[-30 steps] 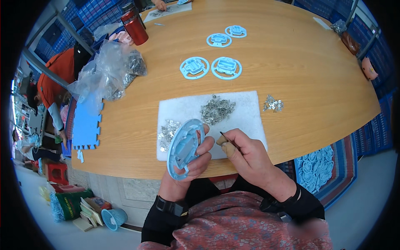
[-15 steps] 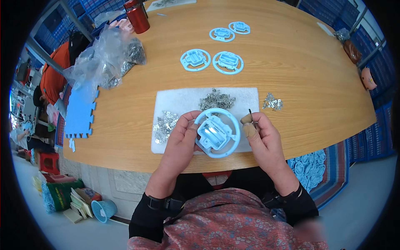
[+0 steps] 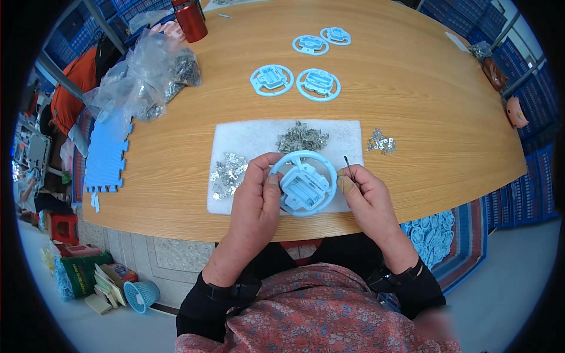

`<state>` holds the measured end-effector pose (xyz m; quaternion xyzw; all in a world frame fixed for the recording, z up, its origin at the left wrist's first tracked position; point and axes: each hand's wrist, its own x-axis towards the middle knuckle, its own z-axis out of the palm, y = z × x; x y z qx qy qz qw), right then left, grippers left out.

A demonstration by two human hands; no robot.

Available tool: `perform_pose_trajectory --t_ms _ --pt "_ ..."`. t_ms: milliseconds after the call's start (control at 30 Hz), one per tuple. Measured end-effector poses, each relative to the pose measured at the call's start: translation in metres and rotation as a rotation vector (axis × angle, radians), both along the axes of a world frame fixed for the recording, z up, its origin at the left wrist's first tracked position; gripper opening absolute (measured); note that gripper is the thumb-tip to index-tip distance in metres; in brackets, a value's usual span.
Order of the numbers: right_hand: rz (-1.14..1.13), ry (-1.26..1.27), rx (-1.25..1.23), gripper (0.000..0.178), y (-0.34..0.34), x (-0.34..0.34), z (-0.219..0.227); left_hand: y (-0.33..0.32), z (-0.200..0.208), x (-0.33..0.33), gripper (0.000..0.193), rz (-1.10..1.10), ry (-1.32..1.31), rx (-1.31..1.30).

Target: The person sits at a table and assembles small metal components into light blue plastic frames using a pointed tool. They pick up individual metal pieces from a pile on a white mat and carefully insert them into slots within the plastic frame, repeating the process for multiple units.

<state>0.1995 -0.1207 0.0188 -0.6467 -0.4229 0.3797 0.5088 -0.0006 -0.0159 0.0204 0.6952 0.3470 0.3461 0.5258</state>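
Note:
My left hand [image 3: 257, 194] is closed on the rim of a light blue plastic toy steering wheel [image 3: 304, 200], held over the front of a white foam mat [image 3: 247, 130]. An open rectangular recess shows in the wheel's hub. In my right hand [image 3: 372, 200] is a thin dark tool [image 3: 347, 161], pinched with its tip pointing up; its exact kind is unclear. Tan coverings wrap some of those fingertips, which are close to the wheel's right rim. On the mat lie a pile of silvery metal pieces [image 3: 228, 175] and a heap of small metal parts [image 3: 302, 139].
More metal pieces [image 3: 381, 142] lie right of the mat. Several blue wheels, including one nearby [image 3: 318, 85], rest farther back. Plastic bags of metal parts [image 3: 147, 82], a red flask [image 3: 190, 21] and a blue foam tile [image 3: 106, 156] are left. Below right, a container holds many blue wheels [image 3: 428, 238].
The right hand has moved in to the wheel's right rim. The wheel's tilt has shifted slightly, with the left hand still gripping it. The whole view has shifted a little.

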Motion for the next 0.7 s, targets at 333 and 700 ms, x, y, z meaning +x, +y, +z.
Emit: perform_pose_trajectory --t_ms 333,700 --pt "-0.023 0.012 -0.029 0.019 0.0004 0.0001 -0.0024 -0.0036 -0.0015 0.0047 0.027 0.053 0.018 0.145" --pt "-0.005 0.021 -0.003 0.016 0.0013 -0.0021 -0.0035 0.0021 -0.0066 0.0023 0.028 0.027 -0.048 -0.124"
